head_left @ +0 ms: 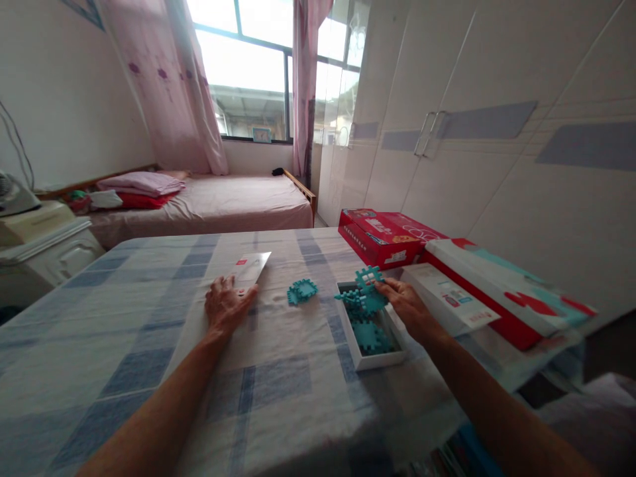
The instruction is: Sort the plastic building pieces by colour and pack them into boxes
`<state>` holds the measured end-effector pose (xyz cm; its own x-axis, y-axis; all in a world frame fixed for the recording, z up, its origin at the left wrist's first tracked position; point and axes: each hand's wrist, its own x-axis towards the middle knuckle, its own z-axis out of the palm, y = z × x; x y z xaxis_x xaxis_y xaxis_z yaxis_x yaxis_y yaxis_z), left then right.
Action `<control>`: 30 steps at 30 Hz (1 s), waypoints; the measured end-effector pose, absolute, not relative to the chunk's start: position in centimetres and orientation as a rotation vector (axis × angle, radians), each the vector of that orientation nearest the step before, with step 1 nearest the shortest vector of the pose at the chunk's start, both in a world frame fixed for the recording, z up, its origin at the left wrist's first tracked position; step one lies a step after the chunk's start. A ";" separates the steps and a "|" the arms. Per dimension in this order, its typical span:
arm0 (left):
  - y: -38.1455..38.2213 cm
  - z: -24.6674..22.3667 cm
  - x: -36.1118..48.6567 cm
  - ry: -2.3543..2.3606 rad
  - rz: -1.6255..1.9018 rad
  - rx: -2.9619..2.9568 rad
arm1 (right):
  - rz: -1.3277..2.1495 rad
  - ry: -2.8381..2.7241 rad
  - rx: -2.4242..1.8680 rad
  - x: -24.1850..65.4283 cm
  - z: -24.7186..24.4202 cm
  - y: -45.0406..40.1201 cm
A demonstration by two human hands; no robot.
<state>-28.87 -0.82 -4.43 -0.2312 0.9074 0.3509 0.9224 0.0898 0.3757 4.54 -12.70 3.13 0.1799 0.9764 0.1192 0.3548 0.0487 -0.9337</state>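
My right hand [405,305] pinches some teal toothed plastic pieces [368,278] above a small white open box [380,360]. More teal pieces [370,336] lie inside that box. My left hand [227,303] rests with spread fingers on the near edge of a white card or booklet [251,266] on the tablecloth. Between the hands, a small group of teal toothed pieces [301,291] sits on the cloth.
The table has a blue and white checked cloth [278,391]. At the right stand a red box [380,235], a white box [450,295] and a longer red and white box [511,285]. A bed [238,199] is beyond the table, and wardrobes [462,86] line the right.
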 end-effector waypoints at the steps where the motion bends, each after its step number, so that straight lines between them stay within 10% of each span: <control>1: -0.8 -4.4 -28.9 -2.300 -0.826 -1.929 | 0.839 -1.310 -1.491 4.8 3.3 -13.1; 30: -1.0 -4.3 -28.8 -2.293 -0.798 -1.963 | 0.214 -1.976 -1.672 2.9 2.9 -10.0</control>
